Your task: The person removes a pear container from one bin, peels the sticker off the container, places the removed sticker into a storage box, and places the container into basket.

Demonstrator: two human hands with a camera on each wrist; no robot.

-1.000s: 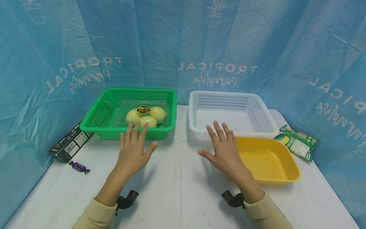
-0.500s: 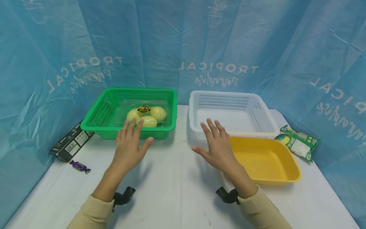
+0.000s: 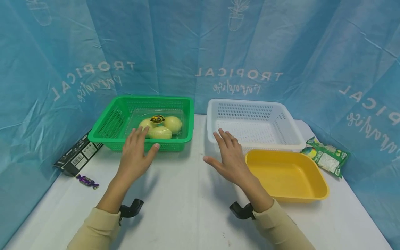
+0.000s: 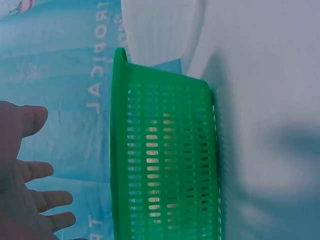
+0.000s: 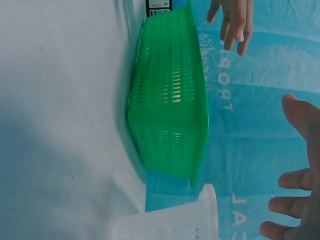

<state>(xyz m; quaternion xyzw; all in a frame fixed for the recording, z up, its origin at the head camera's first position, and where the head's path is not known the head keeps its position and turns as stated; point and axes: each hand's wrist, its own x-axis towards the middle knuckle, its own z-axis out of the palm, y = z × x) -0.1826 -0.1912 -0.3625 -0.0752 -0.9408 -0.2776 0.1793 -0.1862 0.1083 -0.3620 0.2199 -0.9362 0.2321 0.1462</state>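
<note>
White tabletop below left hand and right hand, faint line running front to back between them. Creased blue sheeting closes off the space beyond both hands and out past each side, printed with mirrored white "TROPICAL Paradise" lettering and potted-plant outlines. Light's diffuse: soft shadows on the tabletop near both hands.

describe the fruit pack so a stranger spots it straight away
On the white table, find the green basket, left of the white basket in the head view. Inside it sits the fruit pack, its pale round fruit showing. See-through with a dark sticker, it differs from the black box and purple candy outside.
</note>
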